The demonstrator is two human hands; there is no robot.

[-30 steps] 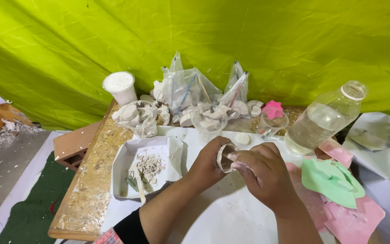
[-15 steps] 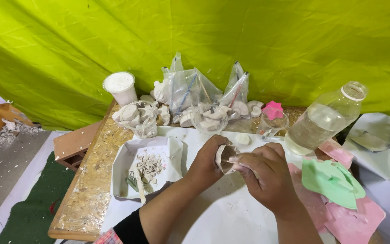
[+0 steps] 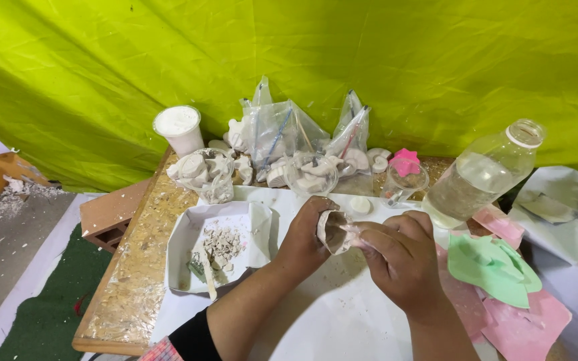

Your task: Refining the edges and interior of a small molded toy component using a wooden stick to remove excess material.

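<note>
lime-green backdrop (image 3: pixel 302 53), pink star (image 3: pixel 404 162), white tray (image 3: pixel 185 234)

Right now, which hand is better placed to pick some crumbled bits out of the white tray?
Probably the left hand: it is nearer the white tray of crumbled bits. But both it and the right hand are busy with the small pale shell-like piece.

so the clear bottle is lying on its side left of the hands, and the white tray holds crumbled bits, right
Not quite. The head view shows the clear bottle right of the hands, not left. It does lean over, and the white tray does hold crumbled bits.
</note>
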